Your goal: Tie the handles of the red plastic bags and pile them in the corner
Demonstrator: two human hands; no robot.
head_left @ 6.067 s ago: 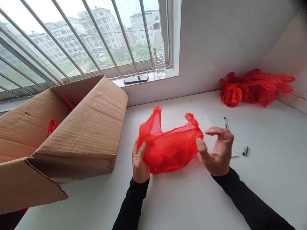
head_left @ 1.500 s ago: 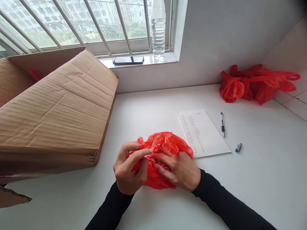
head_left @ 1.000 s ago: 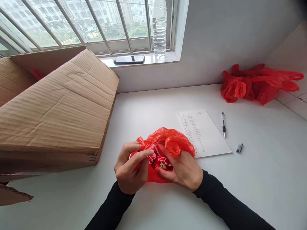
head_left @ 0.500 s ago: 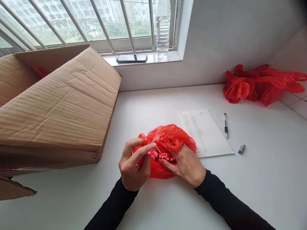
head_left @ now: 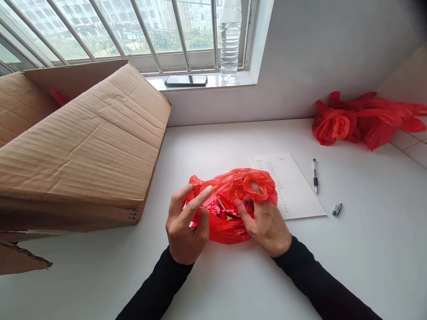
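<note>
A red plastic bag (head_left: 230, 231) lies on the white table with its mouth open upward. Inside it are red patterned packets (head_left: 213, 205). My left hand (head_left: 188, 226) is at the bag's left side, holding the rim with some fingers while its index finger stretches out over the opening. On the right side, my right hand (head_left: 267, 222) has its fingers bent around the bag's edge by the handle loop, partly under the film.
A large cardboard box (head_left: 86, 142) stands at the left. Behind the bag lies a written sheet (head_left: 300, 195), with a pen (head_left: 315, 175) and a small grey object (head_left: 337, 209) to its right. More red bags (head_left: 363, 120) lie back right. The sill holds a phone (head_left: 186, 80) and bottle (head_left: 230, 49).
My right hand has drawn back from among the packets to the bag's right edge, and the bag's mouth is spread wider. The left hand has barely moved.
</note>
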